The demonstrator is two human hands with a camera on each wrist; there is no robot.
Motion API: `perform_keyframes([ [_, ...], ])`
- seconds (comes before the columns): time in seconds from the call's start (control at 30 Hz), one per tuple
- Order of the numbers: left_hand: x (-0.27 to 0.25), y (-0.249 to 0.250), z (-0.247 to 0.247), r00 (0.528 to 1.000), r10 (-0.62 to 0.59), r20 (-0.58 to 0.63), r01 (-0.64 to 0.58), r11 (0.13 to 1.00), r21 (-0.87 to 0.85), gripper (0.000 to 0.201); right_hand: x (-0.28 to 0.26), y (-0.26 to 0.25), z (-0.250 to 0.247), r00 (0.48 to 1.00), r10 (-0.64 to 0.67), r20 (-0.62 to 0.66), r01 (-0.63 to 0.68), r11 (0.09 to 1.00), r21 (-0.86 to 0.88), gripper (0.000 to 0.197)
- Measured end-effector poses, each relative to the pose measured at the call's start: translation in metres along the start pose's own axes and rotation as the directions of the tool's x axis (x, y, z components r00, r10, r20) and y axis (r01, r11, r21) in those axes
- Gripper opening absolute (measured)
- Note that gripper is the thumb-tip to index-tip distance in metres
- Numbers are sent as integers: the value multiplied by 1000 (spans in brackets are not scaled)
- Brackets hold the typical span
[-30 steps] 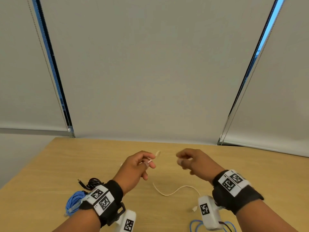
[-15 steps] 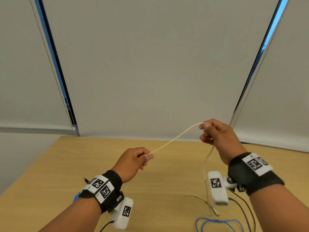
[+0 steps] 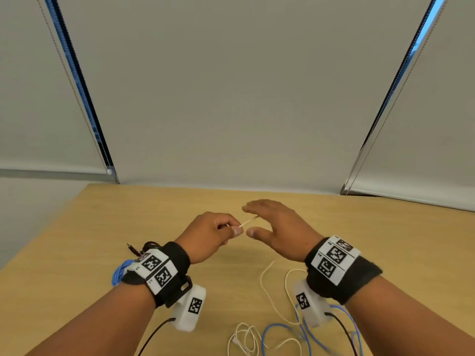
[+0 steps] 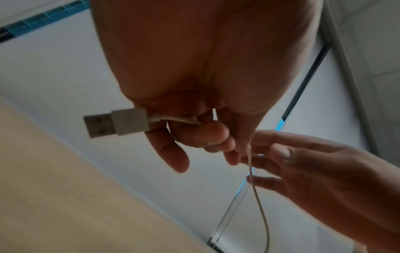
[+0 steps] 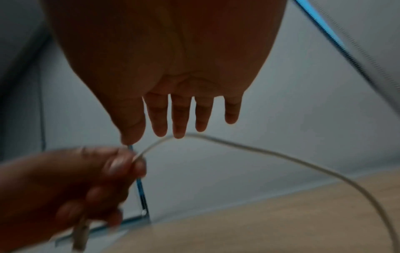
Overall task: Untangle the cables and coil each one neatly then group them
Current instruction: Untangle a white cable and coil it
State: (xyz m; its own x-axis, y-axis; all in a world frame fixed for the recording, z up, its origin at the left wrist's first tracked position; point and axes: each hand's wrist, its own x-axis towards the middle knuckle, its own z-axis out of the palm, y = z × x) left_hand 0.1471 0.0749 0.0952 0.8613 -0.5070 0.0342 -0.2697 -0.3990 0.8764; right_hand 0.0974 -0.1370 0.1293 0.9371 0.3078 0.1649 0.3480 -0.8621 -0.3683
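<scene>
A thin white USB cable (image 3: pixel 267 291) runs from my left hand (image 3: pixel 235 228) down onto the wooden table (image 3: pixel 128 222). The left thumb and fingers pinch it near its end, and its USB plug (image 4: pixel 114 121) sticks out of the curled fingers. My right hand (image 3: pixel 250 220) hovers just right of the left with straight, spread fingers (image 5: pixel 179 119). The cable (image 5: pixel 238 147) arcs past their tips, held by none of them. More loose white loops (image 3: pixel 246 337) lie at the near edge.
A coiled blue cable (image 3: pixel 119 273) and a black cable (image 3: pixel 146 246) lie left of my left wrist. A loose blue cable (image 3: pixel 308 335) sprawls at the near right beside the white loops. Closed roller blinds (image 3: pixel 231 98) stand behind the table.
My right hand has dropped from its raised pull, come back beside the left hand and let go of the white cable. The stretched length now hangs slack. The left hand keeps its pinch.
</scene>
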Motion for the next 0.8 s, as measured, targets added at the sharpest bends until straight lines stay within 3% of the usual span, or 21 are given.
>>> perform_keyframes([
  [0.03, -1, 1, 1, 1000, 9, -4, -9, 1000, -7, 15, 0, -2, 8, 999, 19, 50, -20, 1000, 16, 34],
  [0.1, -3, -2, -1, 1000, -3, -14, 3, 1000, -2, 15, -2, 1, 12, 989, 110, 101, -132, 961, 244, 12],
  [0.2, -12, -11, -6, 998, -55, 15, 55, 999, -3, 16, -4, 18, 5, 979, 200, 39, -198, 895, 400, 17],
  [0.33, -24, -13, -6, 997, -35, 69, 57, 939, -339, 25, 0, 41, -5, 951, 301, -72, -226, 836, 500, 15],
  [0.43, -30, -1, -4, 996, 39, 83, 28, 730, -683, 22, 1, 48, 1, 935, 350, -63, -269, 812, 518, 16],
  [0.5, -27, 10, -5, 999, 51, 0, -25, 504, -863, 26, -4, 42, 16, 948, 312, 60, -308, 860, 406, 19],
  [0.57, -19, 18, -9, 993, 30, -113, -115, 390, -914, 31, -11, 26, 37, 956, 234, 179, -284, 891, 353, 23],
  [0.63, -12, 23, -9, 976, 12, -219, -200, 461, -865, 29, -17, 9, 52, 960, 161, 228, -241, 890, 388, 24],
  [0.73, -4, 19, -7, 934, 2, -358, -225, 781, -583, 22, -22, -12, 55, 958, 88, 271, -196, 896, 400, 21],
  [0.8, -2, 12, -7, 935, 36, -354, -165, 926, -339, 23, -23, -22, 45, 963, 49, 265, -155, 904, 398, 15],
])
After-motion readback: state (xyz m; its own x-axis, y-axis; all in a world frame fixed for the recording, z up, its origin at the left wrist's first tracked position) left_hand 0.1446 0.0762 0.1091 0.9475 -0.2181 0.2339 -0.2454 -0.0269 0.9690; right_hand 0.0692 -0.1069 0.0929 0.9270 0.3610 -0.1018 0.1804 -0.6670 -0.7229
